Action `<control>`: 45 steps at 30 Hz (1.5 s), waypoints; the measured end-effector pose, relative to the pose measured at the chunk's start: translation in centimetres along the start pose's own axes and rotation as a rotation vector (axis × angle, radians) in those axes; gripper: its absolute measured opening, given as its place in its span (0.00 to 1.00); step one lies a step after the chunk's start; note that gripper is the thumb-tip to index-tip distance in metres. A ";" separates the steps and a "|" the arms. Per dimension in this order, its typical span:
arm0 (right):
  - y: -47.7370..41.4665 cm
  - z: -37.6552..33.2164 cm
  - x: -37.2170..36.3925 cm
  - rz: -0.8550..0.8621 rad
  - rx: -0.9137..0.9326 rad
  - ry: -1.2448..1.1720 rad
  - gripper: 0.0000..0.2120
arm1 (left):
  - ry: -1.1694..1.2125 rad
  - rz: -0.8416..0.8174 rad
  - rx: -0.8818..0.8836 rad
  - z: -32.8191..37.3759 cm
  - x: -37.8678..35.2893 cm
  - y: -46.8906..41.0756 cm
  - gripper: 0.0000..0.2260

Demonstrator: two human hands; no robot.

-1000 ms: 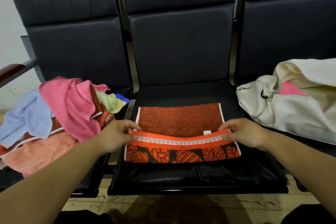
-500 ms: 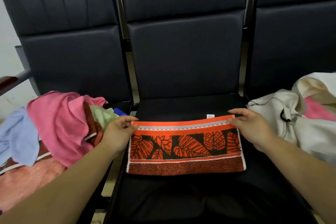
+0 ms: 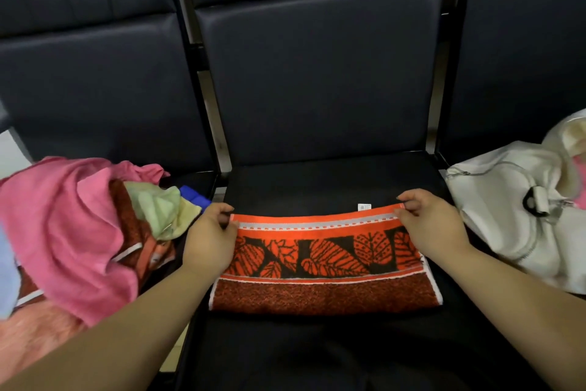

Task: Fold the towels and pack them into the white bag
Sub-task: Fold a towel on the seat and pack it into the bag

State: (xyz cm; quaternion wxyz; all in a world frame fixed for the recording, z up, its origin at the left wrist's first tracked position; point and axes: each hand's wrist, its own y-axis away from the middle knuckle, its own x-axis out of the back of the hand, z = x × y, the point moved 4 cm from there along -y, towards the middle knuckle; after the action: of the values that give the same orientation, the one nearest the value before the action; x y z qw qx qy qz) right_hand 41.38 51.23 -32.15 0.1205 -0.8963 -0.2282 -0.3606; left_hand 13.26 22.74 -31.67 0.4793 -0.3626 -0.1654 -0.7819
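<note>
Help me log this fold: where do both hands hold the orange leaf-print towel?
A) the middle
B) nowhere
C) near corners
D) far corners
D: the left hand and the right hand each pinch a far corner of the orange towel, which lies on the middle seat.

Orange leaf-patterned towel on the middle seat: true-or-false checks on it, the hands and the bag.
1. The orange leaf-patterned towel lies on the middle black padded seat. True.
2. The left hand and the right hand each pinch a far corner. True.
3. The white fabric bag sits left of it. False: it sits on the right.
4. The crumpled pink towel covers it. False: it lies apart, to the left.
</note>
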 end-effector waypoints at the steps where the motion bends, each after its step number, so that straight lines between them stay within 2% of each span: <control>1: 0.2 0.0 0.0 0.003 0.017 0.019 0.13 | -0.031 0.005 -0.012 0.3 0.2 0.3 0.13; 5: 0.9 -0.5 1.4 0.043 0.163 0.055 0.15 | -0.160 0.059 -0.157 2.5 1.3 2.0 0.19; 7: 1.2 -1.3 1.7 -0.004 0.279 0.102 0.13 | -0.164 0.016 -0.265 4.6 0.9 3.7 0.19; 10: 1.8 -1.9 1.2 -0.223 0.376 0.220 0.12 | -0.120 -0.273 -0.360 7.0 -1.8 7.1 0.19; 13: 2.7 -1.6 1.2 -0.368 0.365 0.359 0.19 | -0.257 -0.509 -0.407 7.2 -4.9 9.5 0.26; 16: 3.8 -1.7 2.0 -0.376 0.343 0.459 0.20 | -0.490 -0.497 -0.467 6.9 -6.1 9.1 0.33; 19: 5.6 -1.6 2.2 -0.411 0.316 0.595 0.18 | -0.597 -0.431 -0.479 7.5 -6.3 7.9 0.36; 21: 7.4 -1.4 1.8 -0.500 0.302 0.565 0.16 | -0.641 -0.473 -0.453 7.4 -6.7 7.6 0.38; 23: 9.5 -1.3 1.0 -0.640 0.304 0.437 0.12 | -0.672 -0.533 -0.444 7.0 -7.0 8.1 0.39; 26: 11.5 -1.6 0.3 -0.695 0.361 0.298 0.12 | -0.611 -0.502 -0.511 7.0 -6.5 9.4 0.38; 29: 12.1 -1.4 0.3 -0.662 0.395 0.193 0.15 | -0.382 -0.420 -0.606 7.8 -5.0 11.4 0.31; 31: 12.7 -1.0 0.1 -0.683 0.427 0.199 0.18 | -0.160 -0.515 -0.585 7.7 -4.4 13.4 0.27; 33: 13.2 -0.5 0.1 -0.697 0.435 0.201 0.19 | -0.035 -0.640 -0.533 7.0 -4.0 15.6 0.26; 35: 13.6 -0.3 0.4 -0.690 0.409 0.173 0.19 | -0.073 -0.705 -0.521 6.1 -3.7 17.4 0.27; 38: 14.3 -0.3 0.6 -0.682 0.390 0.163 0.18 | -0.172 -0.663 -0.529 5.0 -3.2 18.8 0.28; 45: 17.0 -0.7 1.2 -0.645 0.360 0.100 0.17 | -0.145 -0.619 -0.507 3.9 -1.7 19.8 0.23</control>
State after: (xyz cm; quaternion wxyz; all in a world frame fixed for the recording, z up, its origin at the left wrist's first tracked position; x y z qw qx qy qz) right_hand 50.19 36.60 -31.65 0.1673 -0.7239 -0.5526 -0.3776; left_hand 32.56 16.60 -31.99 0.1036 -0.4565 -0.1021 -0.8777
